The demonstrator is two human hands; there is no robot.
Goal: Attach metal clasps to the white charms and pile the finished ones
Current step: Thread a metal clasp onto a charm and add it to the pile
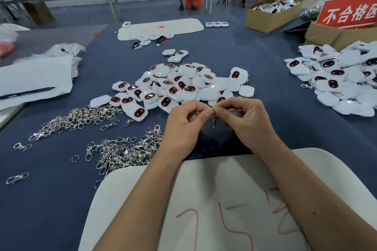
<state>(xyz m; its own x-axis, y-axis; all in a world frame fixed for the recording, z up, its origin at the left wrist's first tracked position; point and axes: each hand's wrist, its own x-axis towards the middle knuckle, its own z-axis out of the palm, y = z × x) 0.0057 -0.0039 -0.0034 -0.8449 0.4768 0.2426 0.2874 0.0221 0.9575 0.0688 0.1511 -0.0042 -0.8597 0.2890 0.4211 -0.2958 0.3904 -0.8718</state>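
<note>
Both hands are pinched closed on a single metal clasp: the left hand and the right hand meet at its top ring, fingertips touching, while the hook end hangs free below. No charm is held at this point.

Procedure, as judged from this position: steady the clasp with one hand and use the nails of the other to part the split ring. Keep the grip close to the ring; the hook swivels and gives poor leverage. Then take a charm from the unfinished pile, just beyond the hands, and thread its loop onto the opened ring (whether the ring is already parted cannot be told here).

Materials: the clasps are bright, smooth, plated metal, small and prone to tangling, lying in two loose heaps on the left. The charms are glossy white rounded-square shells with a dark oval window edged in red. The finished pile lies well apart on the right. The worktop has a dark blue matte covering.
</note>
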